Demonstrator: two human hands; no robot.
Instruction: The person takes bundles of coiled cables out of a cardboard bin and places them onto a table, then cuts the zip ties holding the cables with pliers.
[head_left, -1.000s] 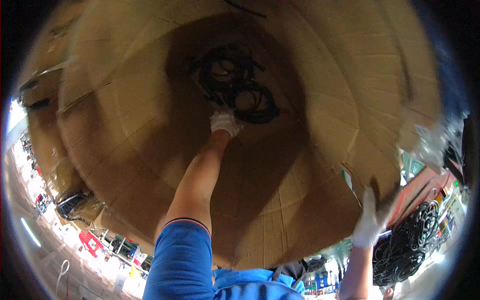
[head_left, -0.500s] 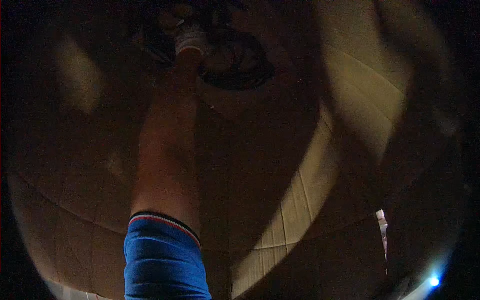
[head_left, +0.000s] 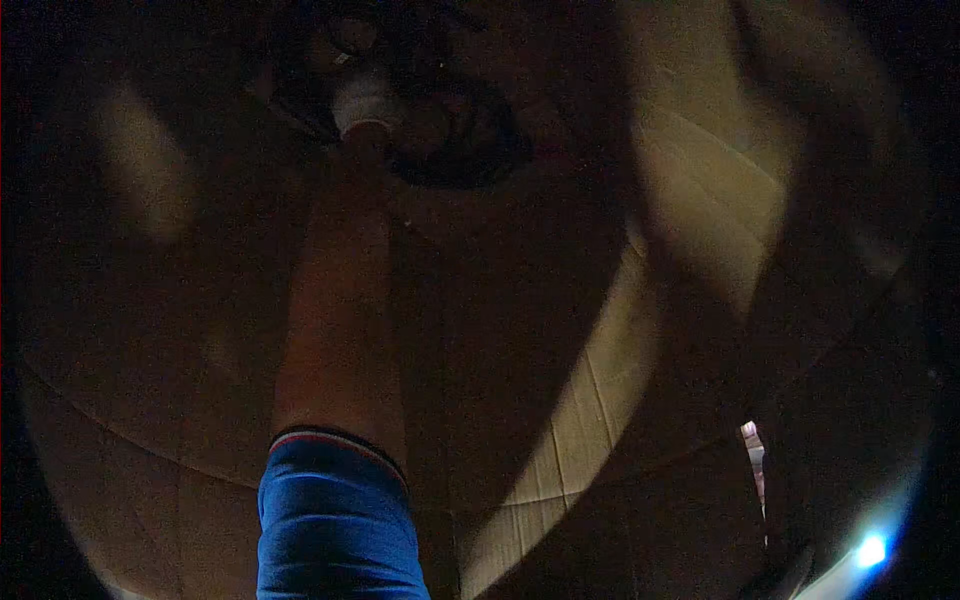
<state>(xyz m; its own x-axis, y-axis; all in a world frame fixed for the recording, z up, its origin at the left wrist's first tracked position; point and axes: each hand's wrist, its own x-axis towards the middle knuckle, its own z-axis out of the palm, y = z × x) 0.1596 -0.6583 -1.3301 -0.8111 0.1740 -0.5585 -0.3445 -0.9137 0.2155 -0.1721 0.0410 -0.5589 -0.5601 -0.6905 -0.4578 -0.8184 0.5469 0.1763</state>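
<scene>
Left hand (head_left: 366, 100), white glove (head_left: 368, 110), down in dark cardboard box (head_left: 705, 190), by black cable coils (head_left: 460, 170). Can't tell if spread or pinching. Right hand out of sight.

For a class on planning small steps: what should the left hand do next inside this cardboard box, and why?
Probably close the left hand gently on the dark cable coils before any lift: it is gloved and reaches in among them, but its grip is too dark to read, so a firm hold can't be confirmed.
</scene>
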